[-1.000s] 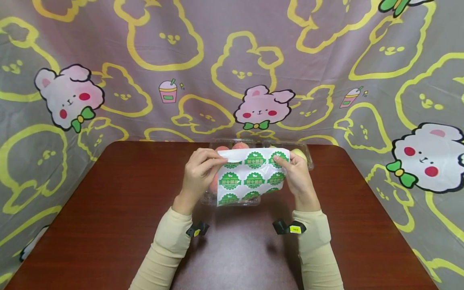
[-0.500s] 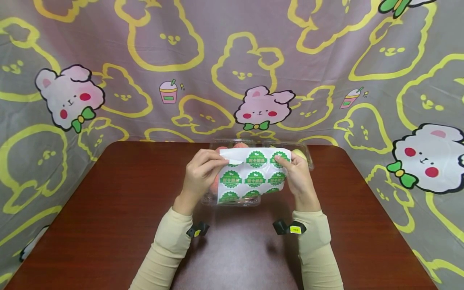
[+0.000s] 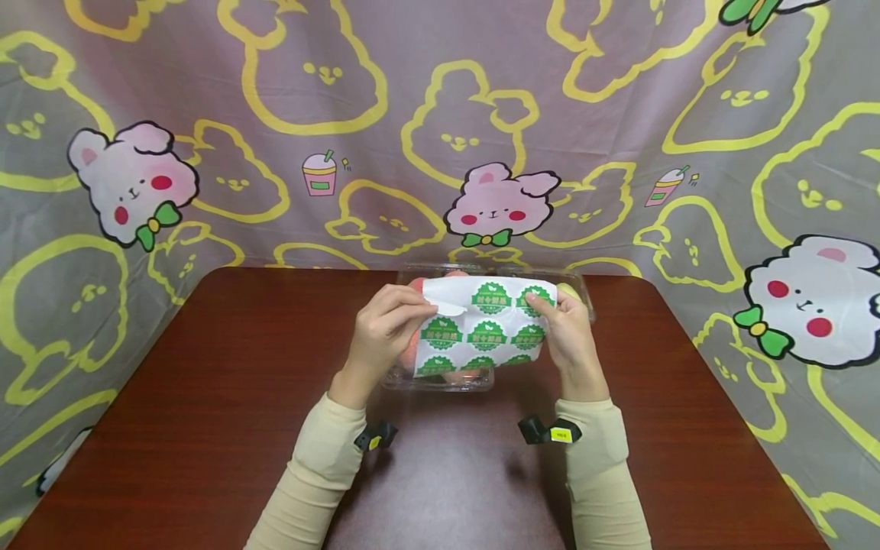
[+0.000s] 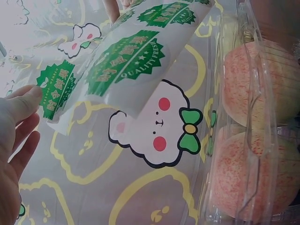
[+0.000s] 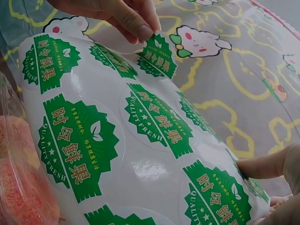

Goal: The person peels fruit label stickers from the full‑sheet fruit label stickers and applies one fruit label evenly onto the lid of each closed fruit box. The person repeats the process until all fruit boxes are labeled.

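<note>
In the head view, my left hand point(image 3: 378, 332) pinches the edge of a round green-and-white sticker between thumb and fingertips. The sticker point(image 5: 157, 57) is partly lifted at the sheet's far left corner, its white back showing in the head view. My right hand point(image 3: 569, 332) grips the right edge of the sticker sheet point(image 3: 484, 336), thumb on the front. Rows of matching green labels cover the sheet, which bends and hangs in the air. Behind it, and partly hidden, stands a clear plastic box point(image 3: 474, 382) with several reddish round fruits point(image 4: 260, 79).
To the right, behind my right hand, sits another clear plastic box point(image 3: 586, 294) with yellow-green fruit point(image 3: 569, 291). Both boxes stand toward the back of a dark brown table point(image 3: 241, 397). A patterned cloth point(image 3: 385, 99) hangs around the back and sides.
The sticker's lifted flap shows more of its white back. Its sheet has shifted slightly up and right, with its lower edge rising. Both hands have moved only a little.
</note>
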`<act>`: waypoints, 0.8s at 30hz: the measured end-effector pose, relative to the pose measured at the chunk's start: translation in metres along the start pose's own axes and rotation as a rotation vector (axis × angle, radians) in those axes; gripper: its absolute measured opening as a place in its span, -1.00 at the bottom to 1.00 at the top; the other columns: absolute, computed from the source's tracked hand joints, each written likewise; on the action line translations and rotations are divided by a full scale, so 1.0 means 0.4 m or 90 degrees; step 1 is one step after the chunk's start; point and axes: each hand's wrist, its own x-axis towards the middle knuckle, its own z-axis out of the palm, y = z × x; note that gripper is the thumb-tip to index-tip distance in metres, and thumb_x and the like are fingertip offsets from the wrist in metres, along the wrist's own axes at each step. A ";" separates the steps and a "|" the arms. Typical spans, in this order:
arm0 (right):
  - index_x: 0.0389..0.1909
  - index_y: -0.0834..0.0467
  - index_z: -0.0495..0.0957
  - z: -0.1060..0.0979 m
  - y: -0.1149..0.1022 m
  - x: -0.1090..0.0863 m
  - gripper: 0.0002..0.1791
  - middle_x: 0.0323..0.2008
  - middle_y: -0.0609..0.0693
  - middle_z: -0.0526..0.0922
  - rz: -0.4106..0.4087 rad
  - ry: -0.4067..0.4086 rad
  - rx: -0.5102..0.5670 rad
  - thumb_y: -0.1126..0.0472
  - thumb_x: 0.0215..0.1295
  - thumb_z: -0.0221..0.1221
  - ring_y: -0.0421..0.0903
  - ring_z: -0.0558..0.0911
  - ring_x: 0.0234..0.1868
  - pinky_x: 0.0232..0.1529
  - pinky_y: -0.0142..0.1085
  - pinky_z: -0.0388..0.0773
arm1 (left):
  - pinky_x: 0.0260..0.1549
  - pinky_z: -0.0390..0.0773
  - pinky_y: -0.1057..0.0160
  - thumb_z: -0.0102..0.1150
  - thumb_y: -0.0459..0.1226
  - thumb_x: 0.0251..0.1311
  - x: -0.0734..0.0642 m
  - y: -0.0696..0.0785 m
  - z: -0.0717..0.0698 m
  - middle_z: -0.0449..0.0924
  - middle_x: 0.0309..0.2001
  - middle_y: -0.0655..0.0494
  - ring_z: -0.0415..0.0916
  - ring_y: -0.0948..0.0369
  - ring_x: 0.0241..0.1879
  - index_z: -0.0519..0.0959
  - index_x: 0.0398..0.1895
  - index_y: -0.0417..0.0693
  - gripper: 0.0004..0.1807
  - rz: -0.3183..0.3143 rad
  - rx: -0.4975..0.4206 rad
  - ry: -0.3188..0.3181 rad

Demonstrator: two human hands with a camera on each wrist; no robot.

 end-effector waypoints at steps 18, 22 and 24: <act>-0.54 0.00 0.55 -0.016 0.007 0.016 -0.68 -0.62 -0.24 0.63 -0.025 0.055 0.018 0.45 0.30 0.08 -0.35 0.62 -0.55 -0.43 -0.52 0.57 | -0.21 0.57 0.34 0.37 -0.57 -0.11 0.003 0.005 0.005 0.64 -0.45 -0.03 0.54 0.11 -0.31 0.72 -0.44 -0.24 -0.86 0.015 -0.059 0.003; -0.49 0.06 0.55 -0.021 0.010 0.020 -0.76 -0.63 -0.23 0.65 -0.020 0.067 0.019 0.42 0.31 0.10 -0.34 0.63 -0.56 -0.44 -0.52 0.57 | -0.24 0.55 0.35 0.39 -0.57 -0.14 0.005 0.005 0.003 0.65 -0.45 -0.03 0.54 0.11 -0.31 0.72 -0.44 -0.24 -0.84 0.000 -0.059 0.008; -0.49 0.05 0.55 -0.022 0.012 0.023 -0.76 -0.63 -0.23 0.64 -0.017 0.069 0.013 0.41 0.31 0.10 -0.34 0.63 -0.56 -0.44 -0.51 0.57 | -0.28 0.53 0.35 0.39 -0.56 -0.14 0.004 0.003 0.001 0.65 -0.44 -0.04 0.53 0.12 -0.32 0.72 -0.44 -0.25 -0.84 -0.010 -0.054 0.008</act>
